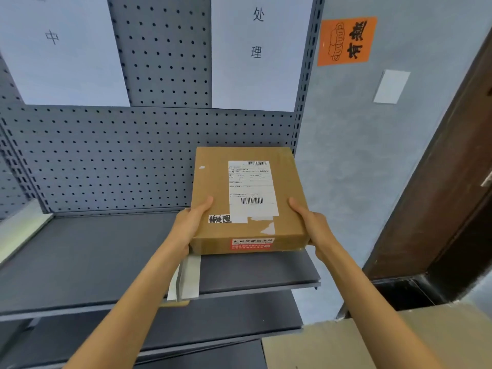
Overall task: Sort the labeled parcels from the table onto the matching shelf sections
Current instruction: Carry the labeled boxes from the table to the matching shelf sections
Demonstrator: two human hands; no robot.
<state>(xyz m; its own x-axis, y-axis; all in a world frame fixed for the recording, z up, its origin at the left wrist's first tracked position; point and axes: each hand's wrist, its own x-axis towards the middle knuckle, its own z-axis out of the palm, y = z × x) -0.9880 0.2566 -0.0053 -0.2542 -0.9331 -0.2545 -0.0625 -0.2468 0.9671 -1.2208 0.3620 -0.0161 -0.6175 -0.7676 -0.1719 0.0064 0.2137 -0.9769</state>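
Here both hands, left hand [190, 225] and right hand [312, 226], grip the parcel [246, 201] over the shelf [87, 262], its label toward 12 o'clock.

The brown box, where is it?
The brown box is at the right end of the grey shelf, held between both hands, under the paper sign.

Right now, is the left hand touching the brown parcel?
Touching. The head view shows the left hand gripping the near-left corner of the brown parcel, thumb lying on its top face.
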